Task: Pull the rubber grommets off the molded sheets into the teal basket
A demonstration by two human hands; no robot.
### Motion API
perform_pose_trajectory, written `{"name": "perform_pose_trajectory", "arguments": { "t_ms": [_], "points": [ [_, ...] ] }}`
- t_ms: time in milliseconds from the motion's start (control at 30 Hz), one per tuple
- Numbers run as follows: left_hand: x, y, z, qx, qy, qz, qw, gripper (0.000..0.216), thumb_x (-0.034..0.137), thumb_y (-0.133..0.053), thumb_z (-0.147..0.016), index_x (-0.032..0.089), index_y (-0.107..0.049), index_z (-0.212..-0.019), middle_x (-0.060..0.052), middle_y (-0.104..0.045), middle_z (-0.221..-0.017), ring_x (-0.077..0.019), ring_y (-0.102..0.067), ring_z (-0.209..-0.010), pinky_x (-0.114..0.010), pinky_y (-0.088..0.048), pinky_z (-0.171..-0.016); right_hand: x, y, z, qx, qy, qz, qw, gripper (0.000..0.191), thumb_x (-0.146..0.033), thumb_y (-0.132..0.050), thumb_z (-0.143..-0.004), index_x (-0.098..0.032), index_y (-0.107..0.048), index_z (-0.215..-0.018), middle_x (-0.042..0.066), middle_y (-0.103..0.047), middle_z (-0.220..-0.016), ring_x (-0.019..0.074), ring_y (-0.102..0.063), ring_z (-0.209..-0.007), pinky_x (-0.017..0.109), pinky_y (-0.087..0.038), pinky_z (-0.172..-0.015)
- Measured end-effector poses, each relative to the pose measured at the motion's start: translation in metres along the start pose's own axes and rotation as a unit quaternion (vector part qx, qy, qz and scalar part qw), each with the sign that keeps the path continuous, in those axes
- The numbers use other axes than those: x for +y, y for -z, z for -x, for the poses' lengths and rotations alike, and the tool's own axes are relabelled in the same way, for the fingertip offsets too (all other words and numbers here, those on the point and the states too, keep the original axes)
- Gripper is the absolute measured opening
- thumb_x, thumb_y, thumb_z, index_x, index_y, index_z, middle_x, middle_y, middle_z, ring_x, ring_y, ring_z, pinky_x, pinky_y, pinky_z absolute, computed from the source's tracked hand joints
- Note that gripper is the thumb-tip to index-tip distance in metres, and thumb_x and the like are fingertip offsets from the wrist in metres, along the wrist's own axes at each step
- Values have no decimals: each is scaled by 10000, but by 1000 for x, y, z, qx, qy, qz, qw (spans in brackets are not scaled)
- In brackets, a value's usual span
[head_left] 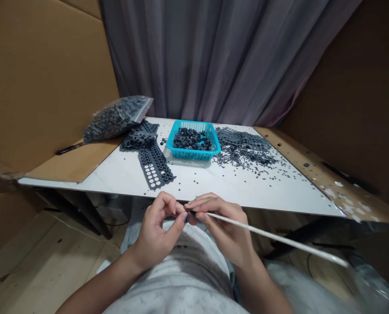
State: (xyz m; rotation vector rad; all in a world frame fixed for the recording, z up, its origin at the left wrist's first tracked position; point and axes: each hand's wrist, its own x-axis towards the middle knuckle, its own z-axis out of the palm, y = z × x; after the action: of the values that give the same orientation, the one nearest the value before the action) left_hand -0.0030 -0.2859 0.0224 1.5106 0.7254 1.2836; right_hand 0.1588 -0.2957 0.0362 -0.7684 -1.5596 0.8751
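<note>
Just in front of the table's near edge, my left hand (pixel 161 226) pinches a small dark ring (pixel 187 216) between thumb and fingers. My right hand (pixel 225 222) is closed around a thin white stick (pixel 279 237), which slants down to the right. The stick's left end lies at the ring, partly hidden by my fingers; whether it passes through the hole I cannot tell. Beyond my hands stands a turquoise basket (pixel 193 154) holding many small dark rings (pixel 191 138). Left of it lies a dark perforated sheet (pixel 153 163), with some round holes punched out.
A zip bag (pixel 116 115) full of dark pieces rests at the back left on more crumpled sheet (pixel 138 135). Another punched sheet (pixel 243 138) and scattered dark bits (pixel 246 158) cover the right of the white table (pixel 210 187). Cardboard walls (pixel 44 78) flank both sides.
</note>
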Motion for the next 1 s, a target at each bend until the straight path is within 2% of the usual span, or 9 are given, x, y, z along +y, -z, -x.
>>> {"name": "perform_pose_trajectory", "arguments": {
  "t_ms": [133,267,367,500,667,767,867,1000],
  "points": [
    [-1,0,0,7,2,-5,1000,200,168,-536,-879,223,-365,-792,20,-620,-710,-145,-655,-705,-265,-502,-685,2,-1,0,-5,64,55,996,160,-88,-575,-848,-210,-650,-918,89,-728,-912,213,-661,-896,374,-543,-776],
    [-3,1,1,21,6,-12,1000,208,177,-545,-871,223,-361,-785,8,-626,-720,-156,-656,-698,-274,-501,-672,4,-4,-3,1,86,83,993,198,-62,-569,-840,-222,-646,-927,79,-728,-911,211,-662,-890,377,-543,-786],
    [-2,1,2,6,-8,-26,1000,219,163,-536,-877,230,-346,-789,15,-650,-695,-144,-646,-685,-271,-484,-691,7,-5,-5,17,92,107,990,181,-68,-565,-842,-211,-652,-910,83,-723,-908,207,-663,-891,361,-542,-780],
    [-1,1,1,-13,-25,-39,999,220,162,-527,-887,235,-338,-801,15,-674,-709,-134,-642,-697,-265,-469,-705,11,-3,-6,44,50,81,995,139,-110,-583,-848,-212,-662,-899,77,-719,-937,204,-665,-917,353,-532,-811],
    [0,2,-2,6,3,-2,1000,209,190,-524,-898,231,-343,-800,14,-660,-722,-134,-654,-707,-261,-483,-698,8,-1,-4,49,-43,-64,996,47,-203,-631,-842,-223,-671,-826,47,-739,-916,192,-678,-912,352,-541,-826],
    [0,1,-1,10,12,17,1000,205,207,-543,-887,224,-361,-793,15,-637,-712,-146,-665,-700,-265,-497,-682,5,-2,-3,33,-81,-137,987,56,-261,-664,-819,-211,-672,-795,66,-741,-937,204,-682,-912,345,-571,-753],
    [0,0,-1,16,9,26,1000,204,201,-554,-878,222,-372,-789,30,-598,-700,-143,-666,-691,-251,-499,-664,5,-3,-3,24,-95,-174,980,90,-291,-674,-808,-203,-673,-788,76,-736,-913,203,-683,-872,321,-583,-664],
    [-1,1,0,13,3,19,1000,198,179,-545,-881,227,-372,-798,38,-585,-713,-132,-657,-712,-241,-497,-678,4,-4,-3,29,-92,-156,983,78,-278,-667,-813,-203,-680,-794,71,-731,-880,195,-679,-838,316,-576,-664]
  ]
}}
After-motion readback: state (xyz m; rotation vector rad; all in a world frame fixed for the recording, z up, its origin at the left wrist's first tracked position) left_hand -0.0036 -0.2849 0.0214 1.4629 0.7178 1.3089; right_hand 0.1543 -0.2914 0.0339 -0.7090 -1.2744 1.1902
